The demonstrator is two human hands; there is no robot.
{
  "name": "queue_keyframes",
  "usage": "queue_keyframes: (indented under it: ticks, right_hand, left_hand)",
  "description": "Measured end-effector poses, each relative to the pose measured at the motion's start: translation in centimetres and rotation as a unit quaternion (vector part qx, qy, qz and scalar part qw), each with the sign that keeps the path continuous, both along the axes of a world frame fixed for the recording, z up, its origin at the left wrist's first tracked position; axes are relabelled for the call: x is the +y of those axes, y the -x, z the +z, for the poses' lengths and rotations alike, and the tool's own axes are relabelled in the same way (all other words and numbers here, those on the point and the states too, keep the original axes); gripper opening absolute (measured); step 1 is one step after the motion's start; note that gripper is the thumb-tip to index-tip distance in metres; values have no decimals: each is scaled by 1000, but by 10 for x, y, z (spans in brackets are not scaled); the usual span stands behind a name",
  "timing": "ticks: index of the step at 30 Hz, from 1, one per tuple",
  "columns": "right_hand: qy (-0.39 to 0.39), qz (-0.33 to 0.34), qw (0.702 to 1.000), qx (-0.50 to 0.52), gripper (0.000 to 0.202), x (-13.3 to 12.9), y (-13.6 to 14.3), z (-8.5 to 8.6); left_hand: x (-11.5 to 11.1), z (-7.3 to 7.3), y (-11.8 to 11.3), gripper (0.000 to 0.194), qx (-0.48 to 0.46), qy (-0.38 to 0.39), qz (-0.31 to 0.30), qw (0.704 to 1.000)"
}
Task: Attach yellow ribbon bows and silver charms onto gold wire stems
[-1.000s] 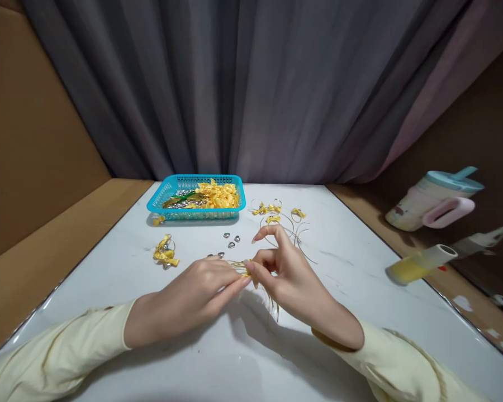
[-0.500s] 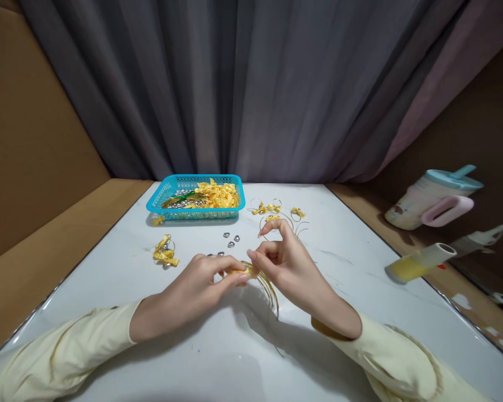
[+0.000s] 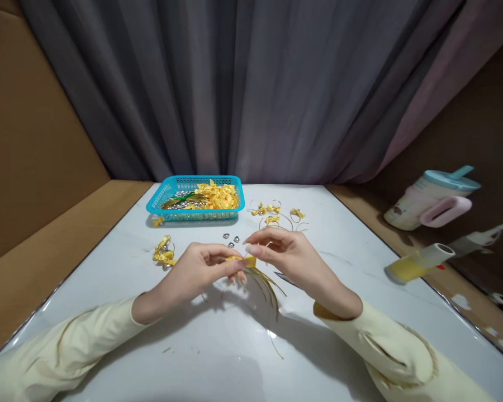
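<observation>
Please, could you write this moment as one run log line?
left hand: holds yellow ribbon | right hand: close by, grip unclear | golden strands: near ribbon | blue basket: beyond hands

Satiny ribbon (image 3: 250, 261), glossy tabletop (image 3: 339, 268)

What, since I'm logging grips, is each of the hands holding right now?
Left hand: closed, pinching a shiny yellow fabric bow.
Right hand: nearly closed beside the bow; whether it holds anything cannot be told.

A grey curtain (image 3: 218, 89) hangs behind a glossy white table (image 3: 218, 368).
</observation>
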State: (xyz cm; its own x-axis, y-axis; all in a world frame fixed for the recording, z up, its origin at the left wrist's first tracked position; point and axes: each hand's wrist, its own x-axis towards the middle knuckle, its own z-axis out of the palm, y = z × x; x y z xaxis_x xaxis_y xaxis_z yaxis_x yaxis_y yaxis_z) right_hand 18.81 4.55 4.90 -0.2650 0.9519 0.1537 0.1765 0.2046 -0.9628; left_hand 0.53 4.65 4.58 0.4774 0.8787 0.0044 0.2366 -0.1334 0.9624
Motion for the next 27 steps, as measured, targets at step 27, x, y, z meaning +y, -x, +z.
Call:
queue_keyframes:
  ticks: [27]
  right_hand:
    - [10, -192, 977, 91, 17, 8, 19, -50]
  left_hand:
    - [2, -66, -13, 24, -78, 78, -20, 994]
